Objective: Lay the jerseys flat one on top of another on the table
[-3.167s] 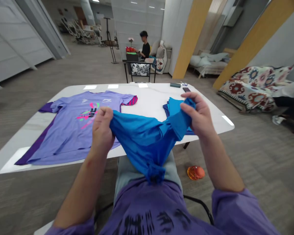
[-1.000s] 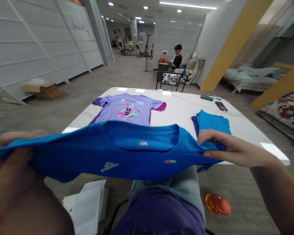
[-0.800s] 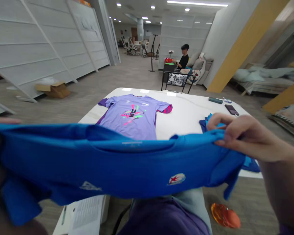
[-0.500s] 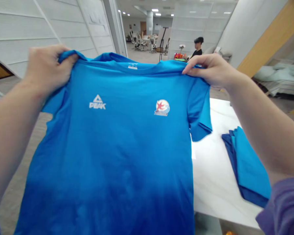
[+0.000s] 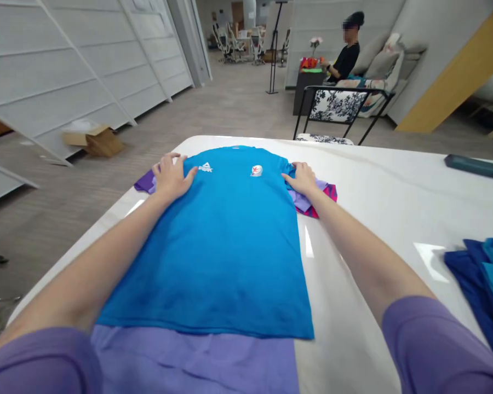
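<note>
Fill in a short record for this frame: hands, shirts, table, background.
Left hand: spread on the blue shirt, near one shoulder
Right hand: at the opposite sleeve
Blue shirt: front up, over the lilac shirt
Lilac shirt: hem and sleeve ends showing
Table: also bears blue clothes, cut off at frame edge
Background: seated person, chair

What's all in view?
table: 1, white, foreground
purple garment: at least 1, purple, on table
blue T-shirt: 1, blue, over purple garment
stacked cloth: count unclear, blue, table right
case: 1, dark green, table right
box: 1, brown, left
panels: several, white, left
stand: 1, black, back
office chairs: several, white, back
person: 1, black top, back
chair: 1, black frame, behind table
pillar: 1, yellow, right
sleeves: 2, purple, foreground
left grip: 1, bare, on blue T-shirt
right grip: 1, bare, likewise
</note>
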Action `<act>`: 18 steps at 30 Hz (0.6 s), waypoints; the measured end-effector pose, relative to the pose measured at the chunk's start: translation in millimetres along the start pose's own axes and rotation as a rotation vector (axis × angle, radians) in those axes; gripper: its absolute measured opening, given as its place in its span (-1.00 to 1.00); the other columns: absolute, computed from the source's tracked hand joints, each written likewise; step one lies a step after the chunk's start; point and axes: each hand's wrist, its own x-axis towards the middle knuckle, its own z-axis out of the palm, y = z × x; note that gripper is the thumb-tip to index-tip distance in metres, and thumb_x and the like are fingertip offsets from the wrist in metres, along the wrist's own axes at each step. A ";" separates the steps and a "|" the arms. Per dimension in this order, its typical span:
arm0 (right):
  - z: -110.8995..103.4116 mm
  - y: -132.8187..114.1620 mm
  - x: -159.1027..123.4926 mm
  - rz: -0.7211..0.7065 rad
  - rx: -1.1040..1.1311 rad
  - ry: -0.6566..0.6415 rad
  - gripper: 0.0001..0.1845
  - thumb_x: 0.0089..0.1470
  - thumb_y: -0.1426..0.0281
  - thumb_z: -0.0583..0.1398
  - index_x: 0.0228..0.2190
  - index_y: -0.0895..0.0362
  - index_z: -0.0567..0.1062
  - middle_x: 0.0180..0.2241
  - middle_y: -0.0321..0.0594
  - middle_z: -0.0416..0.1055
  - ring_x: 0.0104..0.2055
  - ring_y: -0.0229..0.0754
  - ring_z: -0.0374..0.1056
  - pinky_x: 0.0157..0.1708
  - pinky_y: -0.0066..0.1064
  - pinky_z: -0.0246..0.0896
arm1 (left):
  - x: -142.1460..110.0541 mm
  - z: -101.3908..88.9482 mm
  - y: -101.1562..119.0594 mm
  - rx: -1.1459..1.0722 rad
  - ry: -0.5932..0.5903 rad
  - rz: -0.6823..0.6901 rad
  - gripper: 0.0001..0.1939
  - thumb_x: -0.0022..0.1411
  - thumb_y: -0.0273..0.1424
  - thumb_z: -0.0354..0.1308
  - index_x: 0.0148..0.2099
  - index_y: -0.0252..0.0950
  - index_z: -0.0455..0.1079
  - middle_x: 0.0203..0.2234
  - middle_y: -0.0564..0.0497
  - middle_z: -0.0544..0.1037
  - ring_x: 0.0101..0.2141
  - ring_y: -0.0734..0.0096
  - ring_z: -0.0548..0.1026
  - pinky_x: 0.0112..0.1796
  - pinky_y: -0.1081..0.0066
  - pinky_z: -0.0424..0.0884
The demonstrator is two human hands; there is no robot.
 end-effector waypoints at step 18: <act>-103.7 -70.6 -347.6 0.055 0.248 -0.397 -0.77 -0.11 0.16 0.02 -0.52 0.06 0.26 -0.44 -0.24 0.26 -0.37 -0.18 0.18 -0.43 -0.43 -0.01 | -298.1 -164.5 -104.3 -0.184 -0.413 -0.188 -0.47 0.12 -0.05 -0.28 -0.12 -0.38 0.16 -0.24 -0.18 0.25 -0.29 0.26 0.27 -0.41 0.42 0.19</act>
